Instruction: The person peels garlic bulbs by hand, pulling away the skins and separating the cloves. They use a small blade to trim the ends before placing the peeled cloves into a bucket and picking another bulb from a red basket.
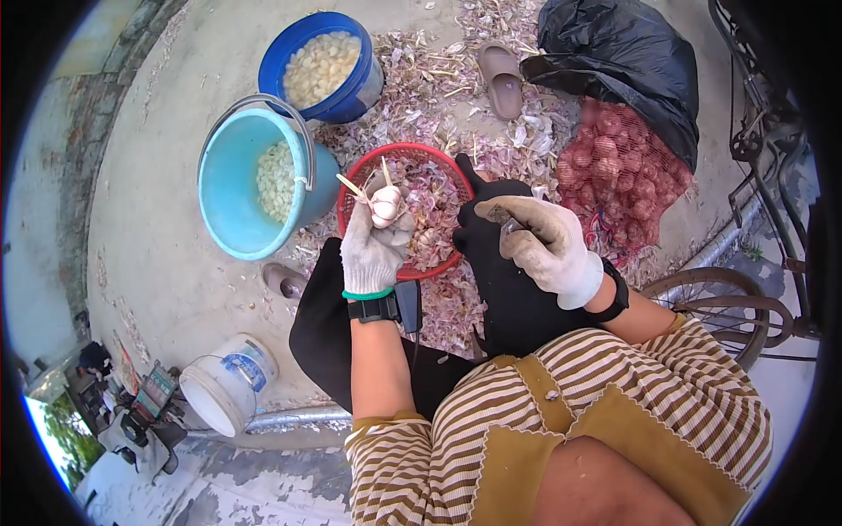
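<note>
My left hand [373, 252], in a white knit glove with a green cuff, is closed around garlic bulbs [385, 207] with pale stems sticking up. It is over the near left side of a red plastic basket [453, 265], which contains garlic and purple-white skins [430, 197]. To the right of the basket, above my dark-clad knee, my right hand [554, 250] wears a soiled white glove. Its fingers are curled in a grip on a small metal blade [511, 227], whose handle is hidden in the glove.
Peeled cloves sit in liquid in a dark blue bucket [369, 98] and a light blue bucket [213, 206]. A red mesh bag [624, 175] of garlic lies right, under a black plastic bag [623, 44]. Slippers [502, 83], a white bucket [215, 399] and a bicycle [767, 311] stand around.
</note>
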A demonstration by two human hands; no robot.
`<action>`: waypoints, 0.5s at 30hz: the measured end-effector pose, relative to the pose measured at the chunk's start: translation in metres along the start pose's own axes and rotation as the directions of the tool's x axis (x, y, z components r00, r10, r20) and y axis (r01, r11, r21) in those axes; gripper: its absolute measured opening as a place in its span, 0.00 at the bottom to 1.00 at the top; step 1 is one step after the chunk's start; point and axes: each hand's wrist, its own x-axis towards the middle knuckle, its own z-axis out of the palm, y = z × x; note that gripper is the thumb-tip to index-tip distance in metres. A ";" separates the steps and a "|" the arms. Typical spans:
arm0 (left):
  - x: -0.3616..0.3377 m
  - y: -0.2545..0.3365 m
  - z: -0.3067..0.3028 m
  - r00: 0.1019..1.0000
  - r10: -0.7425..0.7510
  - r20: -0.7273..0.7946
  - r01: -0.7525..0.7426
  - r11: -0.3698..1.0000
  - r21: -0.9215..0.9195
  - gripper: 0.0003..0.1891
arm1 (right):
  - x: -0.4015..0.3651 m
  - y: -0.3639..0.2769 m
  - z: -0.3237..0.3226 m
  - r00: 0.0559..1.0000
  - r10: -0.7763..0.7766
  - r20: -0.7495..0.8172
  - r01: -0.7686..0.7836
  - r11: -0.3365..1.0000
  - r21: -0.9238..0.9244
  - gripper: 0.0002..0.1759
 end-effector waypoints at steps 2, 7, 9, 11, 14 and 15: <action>-0.022 -0.001 0.021 0.994 0.040 0.101 -0.043 0.999 0.021 0.24 | 0.003 -0.004 0.003 0.979 0.197 0.048 -0.202 0.911 0.361 0.25; -0.075 -0.007 0.091 0.946 0.187 0.265 -0.262 0.922 0.284 0.34 | 0.013 -0.023 -0.001 0.917 0.385 0.103 -0.383 0.779 0.497 0.22; -0.092 -0.013 0.107 0.916 0.364 0.170 -0.390 0.704 0.594 0.41 | 0.012 -0.030 0.000 0.901 0.398 0.174 -0.428 0.744 0.513 0.22; -0.103 -0.016 0.116 0.900 0.385 0.206 -0.409 0.578 0.706 0.41 | 0.007 -0.024 0.002 0.899 0.326 0.291 -0.437 0.676 0.594 0.22; -0.114 -0.022 0.123 0.841 0.432 0.327 -0.506 0.413 0.757 0.40 | 0.001 -0.014 0.018 0.964 0.181 0.196 -0.260 0.800 0.541 0.18; -0.119 -0.023 0.129 0.809 0.441 0.389 -0.531 0.263 0.806 0.40 | 0.000 -0.015 0.016 0.963 0.188 0.192 -0.261 0.819 0.512 0.18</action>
